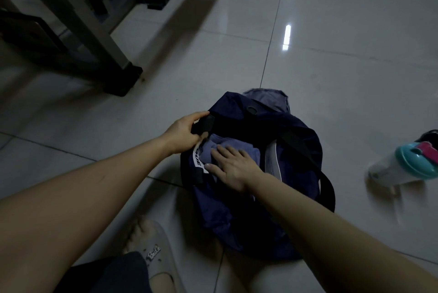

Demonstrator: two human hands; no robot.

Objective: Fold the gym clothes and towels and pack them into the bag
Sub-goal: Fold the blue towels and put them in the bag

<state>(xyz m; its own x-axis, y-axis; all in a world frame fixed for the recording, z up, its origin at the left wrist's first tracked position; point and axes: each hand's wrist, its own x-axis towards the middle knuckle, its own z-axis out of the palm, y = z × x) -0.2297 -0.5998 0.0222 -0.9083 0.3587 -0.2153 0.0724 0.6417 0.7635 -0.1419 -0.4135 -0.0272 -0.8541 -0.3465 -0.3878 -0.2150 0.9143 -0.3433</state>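
A dark navy gym bag (301,136) lies open on the tiled floor in front of me. Folded blue-grey cloth (239,148) fills its opening, beside a white-trimmed item at the right. My left hand (183,132) grips the bag's black strap at the left rim and holds the opening wide. My right hand (233,165) lies flat with straight fingers on the folded cloth inside the bag, pressing it down. Another blue-grey cloth (267,100) sticks out behind the far end of the bag.
A shaker bottle (407,164) with a teal and pink lid lies on the floor at the right. A metal gym frame (94,31) with black feet stands at the upper left. My foot in a pale clog (154,254) is at the bottom.
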